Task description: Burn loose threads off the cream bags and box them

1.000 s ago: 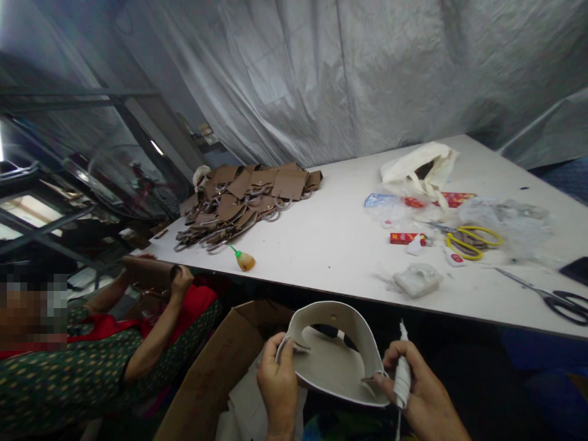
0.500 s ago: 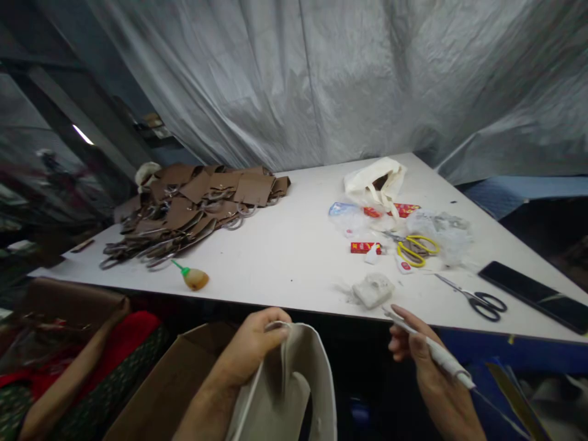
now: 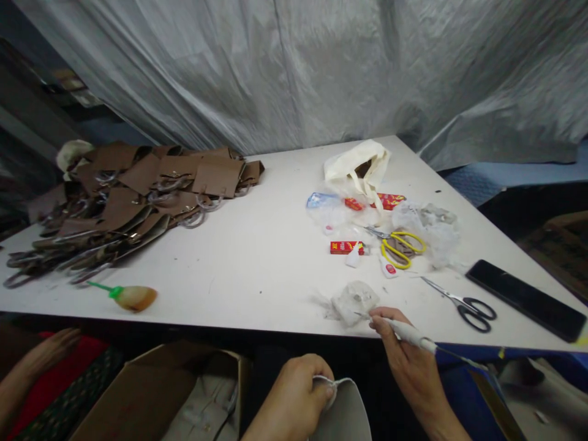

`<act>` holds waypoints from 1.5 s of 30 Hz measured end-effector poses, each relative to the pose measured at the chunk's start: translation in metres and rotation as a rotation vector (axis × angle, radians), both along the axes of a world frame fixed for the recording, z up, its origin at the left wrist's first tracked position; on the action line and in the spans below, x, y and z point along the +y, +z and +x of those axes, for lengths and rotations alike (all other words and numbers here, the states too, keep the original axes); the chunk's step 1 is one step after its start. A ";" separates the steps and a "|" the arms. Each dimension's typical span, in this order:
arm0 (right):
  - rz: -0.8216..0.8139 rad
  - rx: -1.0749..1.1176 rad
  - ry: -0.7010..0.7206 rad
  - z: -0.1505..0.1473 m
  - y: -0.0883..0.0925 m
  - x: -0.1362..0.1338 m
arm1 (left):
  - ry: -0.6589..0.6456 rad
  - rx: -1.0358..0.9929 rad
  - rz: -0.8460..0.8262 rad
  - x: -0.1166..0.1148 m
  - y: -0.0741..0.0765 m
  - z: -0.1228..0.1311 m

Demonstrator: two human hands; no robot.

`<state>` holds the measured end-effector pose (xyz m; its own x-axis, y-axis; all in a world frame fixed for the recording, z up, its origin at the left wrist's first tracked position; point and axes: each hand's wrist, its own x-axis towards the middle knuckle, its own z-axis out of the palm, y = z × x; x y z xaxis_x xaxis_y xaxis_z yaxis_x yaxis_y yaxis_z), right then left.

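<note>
My left hand (image 3: 305,392) pinches the top edge of a pale grey bag (image 3: 346,413) below the table's front edge; most of the bag drops out of the frame. In my right hand (image 3: 408,361) lies a white pen-shaped tool (image 3: 411,335) with a thin metal tip and a cord trailing from its back end. The tip points left, at a crumpled greyish-white wad (image 3: 353,301) on the table edge. Whether it touches the wad I cannot tell.
Brown bags (image 3: 133,196) are heaped on the white table (image 3: 257,257), behind a green-nozzled bottle (image 3: 133,298). Yellow scissors (image 3: 399,248), black scissors (image 3: 473,309), a red box (image 3: 344,247) and a phone (image 3: 526,300) lie rightward. Below stand a carton (image 3: 138,392) and a co-worker's hand (image 3: 52,352).
The view has turned left and down. My right hand has brought the tool's tip over to the wad. My left hand has lowered the bag, and the co-worker's brown bag has left view.
</note>
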<state>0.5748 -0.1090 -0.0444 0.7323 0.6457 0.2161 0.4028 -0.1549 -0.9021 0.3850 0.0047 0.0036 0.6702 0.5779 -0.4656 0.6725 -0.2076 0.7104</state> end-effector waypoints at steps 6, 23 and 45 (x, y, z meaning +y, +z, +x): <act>-0.003 -0.056 0.050 0.008 -0.007 0.009 | 0.044 0.036 -0.054 0.010 -0.012 0.008; 0.006 0.086 -0.001 0.005 -0.010 0.004 | 0.064 -0.024 -0.131 0.022 -0.021 0.009; -0.066 0.545 0.390 -0.035 -0.023 -0.006 | -0.060 0.033 -0.089 0.018 -0.006 0.015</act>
